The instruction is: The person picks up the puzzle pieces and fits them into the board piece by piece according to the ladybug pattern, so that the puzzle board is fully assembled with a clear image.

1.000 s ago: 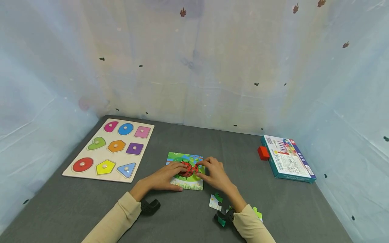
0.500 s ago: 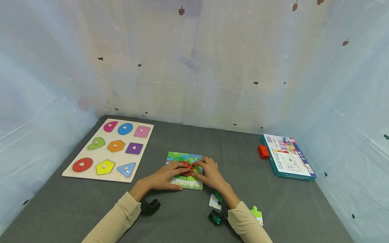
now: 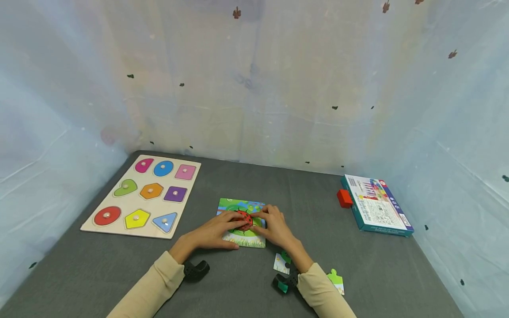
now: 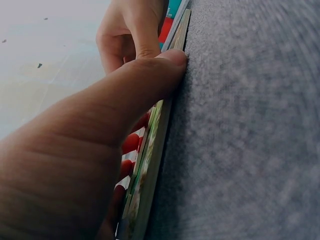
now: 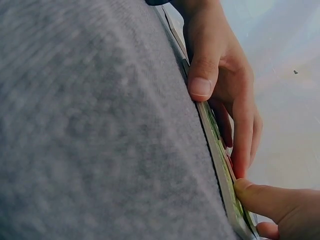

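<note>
A ladybug picture puzzle (image 3: 254,242), set in a thin square board, lies flat on the grey table before me. My left hand (image 3: 212,232) rests on its left part, fingers stretched over the ladybug and thumb (image 4: 170,60) against the front edge. From the right, my right hand (image 3: 275,228) pinches a puzzle piece between thumb (image 5: 244,186) and index finger, down at the picture's right side. Those fingers mostly cover the piece. Close to my right wrist lies a loose puzzle piece (image 3: 281,264), white and green; another puzzle piece (image 3: 336,280), lime green, shows beyond the sleeve.
A wooden shape board (image 3: 153,206) with knobbed coloured shapes lies at the left. At the right a flat teal-and-white box (image 3: 375,207) has a red block (image 3: 344,199) against its left side. Pale sheeting (image 3: 254,119) surrounds the table's back and sides.
My right hand has moved a little left with the ladybug-patterned piece, bringing it against the rest of the picture. The left hand has stayed in place.
</note>
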Demonstrator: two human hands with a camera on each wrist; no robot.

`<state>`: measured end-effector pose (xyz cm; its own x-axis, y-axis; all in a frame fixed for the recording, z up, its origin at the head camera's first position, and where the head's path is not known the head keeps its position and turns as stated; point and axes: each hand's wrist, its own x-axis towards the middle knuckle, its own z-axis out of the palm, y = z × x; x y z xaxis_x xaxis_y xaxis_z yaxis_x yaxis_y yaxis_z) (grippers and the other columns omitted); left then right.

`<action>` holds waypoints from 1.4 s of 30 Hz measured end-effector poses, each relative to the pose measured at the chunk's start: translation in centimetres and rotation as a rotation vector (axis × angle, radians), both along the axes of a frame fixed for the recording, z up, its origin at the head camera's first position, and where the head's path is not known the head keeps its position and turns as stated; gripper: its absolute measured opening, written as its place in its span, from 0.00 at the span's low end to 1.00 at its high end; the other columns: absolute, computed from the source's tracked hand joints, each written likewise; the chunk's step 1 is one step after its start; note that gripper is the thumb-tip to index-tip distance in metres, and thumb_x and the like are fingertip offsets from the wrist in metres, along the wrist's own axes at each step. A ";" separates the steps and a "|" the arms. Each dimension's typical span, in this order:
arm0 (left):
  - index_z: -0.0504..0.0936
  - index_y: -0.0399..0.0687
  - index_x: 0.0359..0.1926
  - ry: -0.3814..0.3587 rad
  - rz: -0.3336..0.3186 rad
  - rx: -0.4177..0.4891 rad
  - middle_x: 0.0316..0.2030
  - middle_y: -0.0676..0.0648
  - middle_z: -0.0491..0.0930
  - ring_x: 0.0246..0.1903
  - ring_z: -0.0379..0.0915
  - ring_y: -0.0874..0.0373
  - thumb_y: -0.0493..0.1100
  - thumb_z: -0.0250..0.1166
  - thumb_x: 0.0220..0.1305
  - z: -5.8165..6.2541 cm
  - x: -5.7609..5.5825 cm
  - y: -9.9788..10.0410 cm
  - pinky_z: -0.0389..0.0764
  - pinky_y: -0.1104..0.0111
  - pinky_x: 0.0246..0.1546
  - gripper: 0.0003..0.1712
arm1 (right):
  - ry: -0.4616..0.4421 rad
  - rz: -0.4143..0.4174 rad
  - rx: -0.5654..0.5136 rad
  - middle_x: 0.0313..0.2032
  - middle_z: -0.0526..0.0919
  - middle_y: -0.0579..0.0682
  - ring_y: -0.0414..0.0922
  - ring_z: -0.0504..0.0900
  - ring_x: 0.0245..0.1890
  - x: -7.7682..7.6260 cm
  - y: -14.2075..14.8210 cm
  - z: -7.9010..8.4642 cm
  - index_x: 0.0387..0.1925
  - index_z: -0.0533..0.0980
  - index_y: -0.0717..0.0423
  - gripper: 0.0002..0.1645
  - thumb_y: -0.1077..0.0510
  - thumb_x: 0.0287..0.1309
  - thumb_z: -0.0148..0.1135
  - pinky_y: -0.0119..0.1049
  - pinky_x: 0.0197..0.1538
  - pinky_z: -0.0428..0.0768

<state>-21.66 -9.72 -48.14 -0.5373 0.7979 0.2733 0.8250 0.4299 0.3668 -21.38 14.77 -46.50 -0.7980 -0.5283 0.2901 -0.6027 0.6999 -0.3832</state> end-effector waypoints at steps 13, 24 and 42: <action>0.69 0.47 0.65 0.005 0.031 -0.008 0.62 0.45 0.64 0.62 0.57 0.49 0.62 0.63 0.57 0.2 0.2 0.2 0.63 0.49 0.59 0.40 | 0.045 0.071 -0.037 0.62 0.66 0.62 0.63 0.57 0.64 -0.9 1.0 -0.4 0.61 0.71 0.53 0.28 0.51 0.60 0.61 0.66 0.55 0.61; 0.68 0.58 0.65 0.045 0.130 -0.096 0.63 0.51 0.64 0.62 0.54 0.47 0.67 0.61 0.55 0.2 0.5 0.3 0.54 0.43 0.58 0.40 | -0.007 0.079 -0.013 0.64 0.63 0.62 0.64 0.53 0.66 -1.1 1.3 -1.1 0.62 0.69 0.54 0.27 0.52 0.62 0.58 0.68 0.58 0.55; 0.72 0.47 0.62 -0.151 0.179 0.008 0.65 0.36 0.56 0.66 0.46 0.38 0.63 0.70 0.46 1.5 0.0 -2.2 0.57 0.42 0.60 0.44 | -0.056 0.065 0.034 0.66 0.59 0.60 0.64 0.51 0.66 -1.1 1.1 -1.1 0.64 0.66 0.51 0.27 0.50 0.65 0.53 0.67 0.59 0.53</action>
